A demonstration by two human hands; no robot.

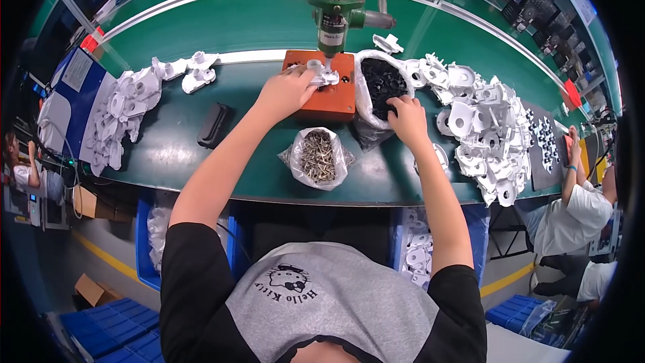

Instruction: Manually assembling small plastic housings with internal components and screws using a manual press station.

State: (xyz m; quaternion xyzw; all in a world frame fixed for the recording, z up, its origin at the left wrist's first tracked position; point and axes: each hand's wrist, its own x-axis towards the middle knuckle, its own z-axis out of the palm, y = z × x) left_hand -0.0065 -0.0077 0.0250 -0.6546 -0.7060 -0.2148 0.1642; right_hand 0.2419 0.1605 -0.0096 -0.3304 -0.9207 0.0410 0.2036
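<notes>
My left hand (287, 92) is closed on a white plastic part (327, 78) that rests on an orange block fixture (329, 102). Directly above it is the spindle of a green press (332, 30), its tip reaching down close to the part. My right hand (408, 121) reaches into a clear bag of small black plastic pieces (381, 81). Its fingers are curled at the near edge of the pile, and whatever they grip is hidden. Between my forearms stands an open bag of metal screws (318, 156).
White plastic parts (494, 128) are heaped at the right, and another pile (131, 104) lies at the left. A black case (213, 125) rests on the green table (262, 175). A co-worker (571, 208) sits at the far right. Blue bins (144, 242) stand under the table edge.
</notes>
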